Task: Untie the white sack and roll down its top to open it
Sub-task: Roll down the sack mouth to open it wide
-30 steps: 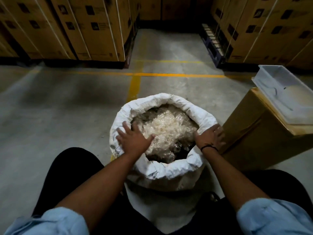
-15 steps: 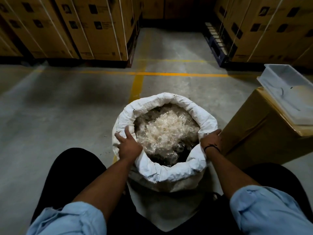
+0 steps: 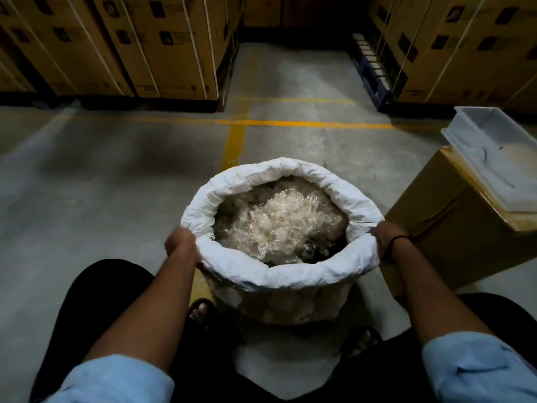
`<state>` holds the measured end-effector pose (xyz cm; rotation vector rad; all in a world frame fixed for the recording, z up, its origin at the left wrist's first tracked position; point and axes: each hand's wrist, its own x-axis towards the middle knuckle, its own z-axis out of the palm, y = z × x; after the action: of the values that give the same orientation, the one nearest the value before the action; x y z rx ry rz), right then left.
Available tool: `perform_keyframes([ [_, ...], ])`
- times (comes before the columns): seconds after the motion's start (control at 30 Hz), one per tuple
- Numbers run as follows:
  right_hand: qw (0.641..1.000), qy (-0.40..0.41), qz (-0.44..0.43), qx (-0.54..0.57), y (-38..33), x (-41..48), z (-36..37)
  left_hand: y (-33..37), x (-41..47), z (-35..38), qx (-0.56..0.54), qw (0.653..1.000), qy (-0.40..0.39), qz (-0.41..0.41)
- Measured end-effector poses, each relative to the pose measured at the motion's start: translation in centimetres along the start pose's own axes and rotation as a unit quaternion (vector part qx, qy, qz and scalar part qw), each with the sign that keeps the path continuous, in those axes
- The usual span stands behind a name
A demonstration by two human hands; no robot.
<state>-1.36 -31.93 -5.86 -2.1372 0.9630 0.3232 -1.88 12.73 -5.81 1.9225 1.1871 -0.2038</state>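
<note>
The white sack (image 3: 290, 274) stands open on the floor between my knees, its top rolled down into a thick cuff. Pale, shiny shredded plastic (image 3: 279, 225) fills it. My left hand (image 3: 180, 242) grips the rolled rim on the sack's left side, fingers tucked under the cuff. My right hand (image 3: 385, 238), with a black wrist band, grips the rim on the right side. The fingers of both hands are mostly hidden by the cuff.
A brown cardboard box (image 3: 453, 228) stands close on the right with a white plastic tray (image 3: 499, 152) on top. Stacks of strapped cartons (image 3: 162, 45) on pallets line the back. Yellow lines mark the concrete floor (image 3: 87, 175). My sandalled feet flank the sack's base.
Both hands have slid from the top of the rim to its outer sides and taken hold of the cuff. The sack now sits lower, with a wider mouth.
</note>
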Motion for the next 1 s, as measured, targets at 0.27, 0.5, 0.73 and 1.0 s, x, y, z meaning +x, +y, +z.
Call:
perform_keyframes([
  [0.27, 0.947, 0.168, -0.210, -0.174, -4.2, -3.1, 4.2, 4.7, -2.5, 4.9, 0.249, 0.839, 0.153, 0.460],
  [0.5, 0.894, 0.172, -0.273, -0.311, -5.7, 0.2, 7.3, 6.0, 3.8, 8.6, 0.402, 0.706, 0.151, 0.563],
  [0.73, 0.878, 0.208, -0.262, -0.343, -6.6, 5.1, 7.9, 8.7, 6.9, 10.1, 0.410, 0.696, 0.192, 0.557],
  [1.0, 0.866, 0.175, -0.326, -0.336, -7.8, 7.1, 7.2, 12.7, 8.2, 8.8, 0.284, 0.820, 0.044, 0.495],
])
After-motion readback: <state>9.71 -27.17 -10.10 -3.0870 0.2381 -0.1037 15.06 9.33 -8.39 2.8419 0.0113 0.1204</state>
